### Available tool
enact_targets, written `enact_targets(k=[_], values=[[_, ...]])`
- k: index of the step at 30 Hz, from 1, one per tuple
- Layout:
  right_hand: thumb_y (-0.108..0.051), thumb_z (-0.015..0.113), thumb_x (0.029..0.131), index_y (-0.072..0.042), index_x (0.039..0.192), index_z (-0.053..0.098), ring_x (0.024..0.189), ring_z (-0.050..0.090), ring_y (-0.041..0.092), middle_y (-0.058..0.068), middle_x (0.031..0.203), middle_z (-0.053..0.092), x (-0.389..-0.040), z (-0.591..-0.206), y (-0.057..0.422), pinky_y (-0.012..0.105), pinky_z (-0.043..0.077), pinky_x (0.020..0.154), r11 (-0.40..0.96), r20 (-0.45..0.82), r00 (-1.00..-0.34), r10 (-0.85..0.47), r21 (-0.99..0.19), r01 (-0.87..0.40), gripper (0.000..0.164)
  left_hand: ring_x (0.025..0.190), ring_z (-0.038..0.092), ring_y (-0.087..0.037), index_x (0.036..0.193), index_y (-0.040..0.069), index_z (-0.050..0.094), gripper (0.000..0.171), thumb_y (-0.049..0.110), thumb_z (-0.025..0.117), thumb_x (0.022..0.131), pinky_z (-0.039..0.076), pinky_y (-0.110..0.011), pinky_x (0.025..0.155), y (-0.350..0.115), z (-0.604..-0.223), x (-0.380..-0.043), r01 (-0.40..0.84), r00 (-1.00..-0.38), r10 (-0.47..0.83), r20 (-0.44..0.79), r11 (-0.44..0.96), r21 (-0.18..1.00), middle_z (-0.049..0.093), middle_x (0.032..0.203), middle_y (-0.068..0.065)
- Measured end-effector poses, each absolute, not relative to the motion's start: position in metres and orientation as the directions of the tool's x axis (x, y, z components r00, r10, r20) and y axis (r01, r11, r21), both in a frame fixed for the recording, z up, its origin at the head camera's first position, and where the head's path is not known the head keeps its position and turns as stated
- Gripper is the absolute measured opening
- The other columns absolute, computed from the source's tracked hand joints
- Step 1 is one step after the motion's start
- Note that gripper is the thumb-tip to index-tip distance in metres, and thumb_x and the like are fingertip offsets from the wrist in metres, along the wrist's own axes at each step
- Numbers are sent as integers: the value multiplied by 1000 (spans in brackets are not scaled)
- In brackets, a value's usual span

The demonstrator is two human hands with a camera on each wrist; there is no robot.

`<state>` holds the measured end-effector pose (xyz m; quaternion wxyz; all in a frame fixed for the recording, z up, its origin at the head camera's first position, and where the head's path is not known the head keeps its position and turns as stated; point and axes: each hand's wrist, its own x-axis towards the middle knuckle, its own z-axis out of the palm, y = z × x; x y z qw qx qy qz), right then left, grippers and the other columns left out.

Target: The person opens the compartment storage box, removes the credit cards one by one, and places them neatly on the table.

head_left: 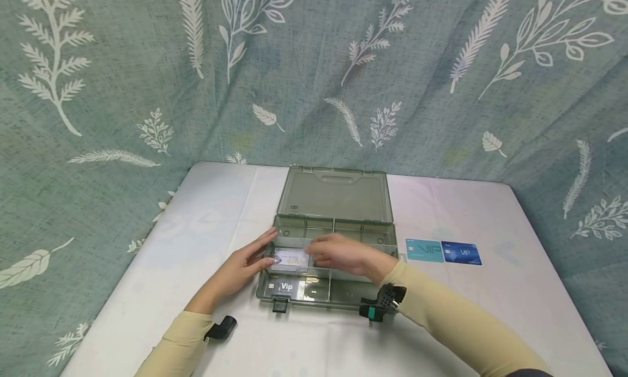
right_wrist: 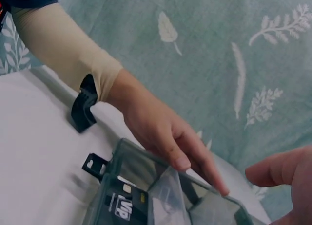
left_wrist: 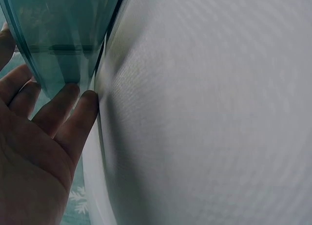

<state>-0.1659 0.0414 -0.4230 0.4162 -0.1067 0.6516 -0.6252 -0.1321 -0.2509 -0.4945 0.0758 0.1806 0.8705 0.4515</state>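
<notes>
A translucent green divided box point(head_left: 355, 294) lies open on the table, its lid point(head_left: 338, 194) folded back. My left hand point(head_left: 245, 262) touches the box's left side with extended fingers; the left wrist view shows the fingertips point(left_wrist: 87, 101) against the box wall. In a middle-row compartment lies a white VIP card point(head_left: 289, 258). My right hand point(head_left: 340, 251) is over the middle row, its loosely bent fingertips beside that card's right end. No grasp on the card is visible. A dark Vip card point(head_left: 282, 286) sits in the front-left compartment, also seen as a dark card point(right_wrist: 127, 205) in the right wrist view.
Right of the box, a teal VIP card point(head_left: 423, 250) and a blue VIP card point(head_left: 462, 253) lie side by side on the white tablecloth point(head_left: 500, 311). Two dark latches stick out from the box's front edge. A leaf-patterned curtain point(head_left: 304, 93) surrounds the back and sides.
</notes>
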Motion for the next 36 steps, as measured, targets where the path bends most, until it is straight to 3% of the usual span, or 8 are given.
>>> enact_targets(k=[10, 22, 29, 33, 36], values=[[-24, 60, 101, 18, 147, 34, 144, 35, 48, 31, 157, 33, -171, -429, 20, 49, 29, 124, 249, -460, -607, -648, -881, 403, 67, 151, 29, -24, 160, 19, 37, 65, 29, 64, 102, 31, -41, 121, -251, -495, -133, 251, -920, 389, 36, 518, 817, 23, 168, 6], [-23, 59, 100, 19, 149, 29, 145, 33, 48, 35, 156, 32, -172, -434, 17, 51, 30, 123, 235, -464, -619, -634, -878, 417, 71, 150, 30, -24, 160, 18, 37, 66, 33, 64, 102, 33, -40, 120, -251, -495, -134, 256, -918, 395, 41, 510, 821, 24, 168, 7], [-24, 57, 101, 18, 147, 36, 145, 34, 46, 32, 155, 36, -170, -433, 18, 50, 29, 124, 221, -441, -619, -650, -889, 401, 65, 151, 28, -24, 159, 16, 37, 66, 32, 64, 101, 32, -39, 120, -251, -494, -133, 260, -916, 399, 50, 494, 830, 23, 168, 6], [-20, 54, 103, 19, 141, 43, 132, 50, 38, 29, 143, 49, -168, -426, 22, 47, 35, 122, 204, -406, -618, -674, -905, 372, 56, 151, 28, -24, 159, 16, 37, 66, 32, 64, 102, 32, -38, 120, -251, -494, -133, 253, -916, 397, 46, 486, 836, 23, 168, 7], [-18, 53, 103, 20, 138, 46, 122, 54, 34, 29, 135, 53, -168, -418, 24, 47, 37, 120, 184, -367, -612, -700, -922, 342, 52, 152, 27, -23, 159, 17, 37, 66, 33, 64, 101, 32, -37, 120, -251, -495, -133, 248, -918, 395, 43, 485, 839, 23, 168, 7]])
